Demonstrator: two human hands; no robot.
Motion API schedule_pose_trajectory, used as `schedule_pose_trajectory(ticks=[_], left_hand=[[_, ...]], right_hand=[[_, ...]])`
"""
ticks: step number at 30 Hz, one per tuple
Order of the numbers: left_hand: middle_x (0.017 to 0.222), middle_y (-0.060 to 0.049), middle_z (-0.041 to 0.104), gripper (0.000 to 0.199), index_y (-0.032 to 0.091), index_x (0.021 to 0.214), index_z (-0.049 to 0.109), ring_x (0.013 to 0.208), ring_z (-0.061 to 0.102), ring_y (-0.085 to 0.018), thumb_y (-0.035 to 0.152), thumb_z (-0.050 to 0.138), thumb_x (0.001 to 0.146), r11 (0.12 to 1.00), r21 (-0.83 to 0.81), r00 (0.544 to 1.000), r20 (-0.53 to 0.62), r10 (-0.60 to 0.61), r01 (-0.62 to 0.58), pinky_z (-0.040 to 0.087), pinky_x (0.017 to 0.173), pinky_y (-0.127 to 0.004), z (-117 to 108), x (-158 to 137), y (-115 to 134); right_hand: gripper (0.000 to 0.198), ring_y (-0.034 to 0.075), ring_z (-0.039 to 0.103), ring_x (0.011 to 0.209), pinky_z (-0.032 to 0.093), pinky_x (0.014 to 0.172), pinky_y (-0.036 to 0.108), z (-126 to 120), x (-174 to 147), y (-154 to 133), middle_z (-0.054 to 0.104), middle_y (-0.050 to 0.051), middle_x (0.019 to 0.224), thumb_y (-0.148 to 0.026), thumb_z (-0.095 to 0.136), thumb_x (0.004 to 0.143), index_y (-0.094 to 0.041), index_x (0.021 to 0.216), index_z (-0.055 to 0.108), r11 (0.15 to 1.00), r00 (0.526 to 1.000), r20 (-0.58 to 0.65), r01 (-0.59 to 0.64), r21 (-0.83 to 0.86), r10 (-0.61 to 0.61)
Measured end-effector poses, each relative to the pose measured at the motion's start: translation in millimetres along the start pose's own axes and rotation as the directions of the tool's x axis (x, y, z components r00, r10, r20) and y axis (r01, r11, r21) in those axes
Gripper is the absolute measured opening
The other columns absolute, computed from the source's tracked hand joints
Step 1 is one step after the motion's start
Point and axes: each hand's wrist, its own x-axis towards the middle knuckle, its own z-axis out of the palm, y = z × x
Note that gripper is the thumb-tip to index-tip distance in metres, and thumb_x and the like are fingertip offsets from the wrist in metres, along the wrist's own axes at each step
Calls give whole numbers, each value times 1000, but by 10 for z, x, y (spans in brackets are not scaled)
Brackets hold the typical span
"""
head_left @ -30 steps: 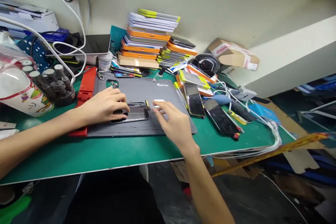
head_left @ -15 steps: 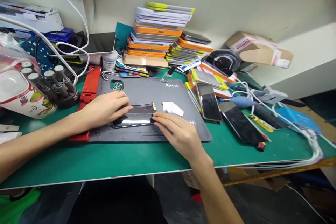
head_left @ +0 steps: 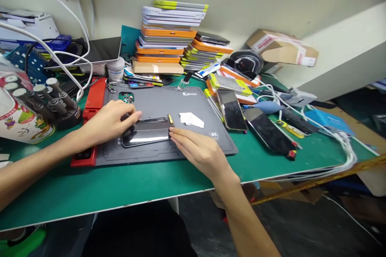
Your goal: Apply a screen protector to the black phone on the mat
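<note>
A phone [head_left: 147, 130] with a dark, glossy face lies on the grey work mat [head_left: 150, 104]. My left hand [head_left: 113, 120] is at its far left corner, thumb stretched out and fingers bent downward; whether the fingertips touch the phone I cannot tell. My right hand [head_left: 199, 148] has its fingers pressed together on the phone's right end. Just behind those fingertips is a small yellow and black strip [head_left: 171, 120]. A torn white piece of paper [head_left: 192, 119] lies to the right on the mat. Small metal parts sit in the mat's green recess [head_left: 126, 97].
A red holder [head_left: 90, 106] lines the mat's left side. Farther left are a screwdriver stand [head_left: 64, 114] and a patterned cup [head_left: 24, 122]. Behind stand a small glass bottle [head_left: 183, 83] and stacked boxes [head_left: 169, 34]. Several phones [head_left: 230, 110] and cables lie to the right.
My left hand has drawn back a little left and up from the phone, baring more of its face. My right hand stays at the right end. The camera view has shifted.
</note>
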Motion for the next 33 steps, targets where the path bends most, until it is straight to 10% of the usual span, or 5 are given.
schedule_pose_trajectory(ticks=[13, 33], left_hand=[[135, 4, 61, 87, 31, 122, 68, 128, 49, 1, 95, 53, 64, 958, 240, 979, 168, 116, -155, 32, 156, -44, 36, -87, 28], [160, 11, 48, 79, 51, 140, 50, 155, 45, -6, 89, 52, 70, 937, 287, 965, 223, 135, -198, 38, 154, -47, 52, -27, -17]], right_hand=[[16, 24, 80, 104, 70, 84, 36, 26, 6, 8, 78, 15, 120, 0, 69, 101, -2, 116, 72, 998, 998, -33, 58, -27, -59], [13, 24, 80, 104, 69, 87, 35, 28, 37, -3, 78, 17, 118, -2, 68, 101, 0, 113, 74, 979, 992, 10, 127, -159, -127]])
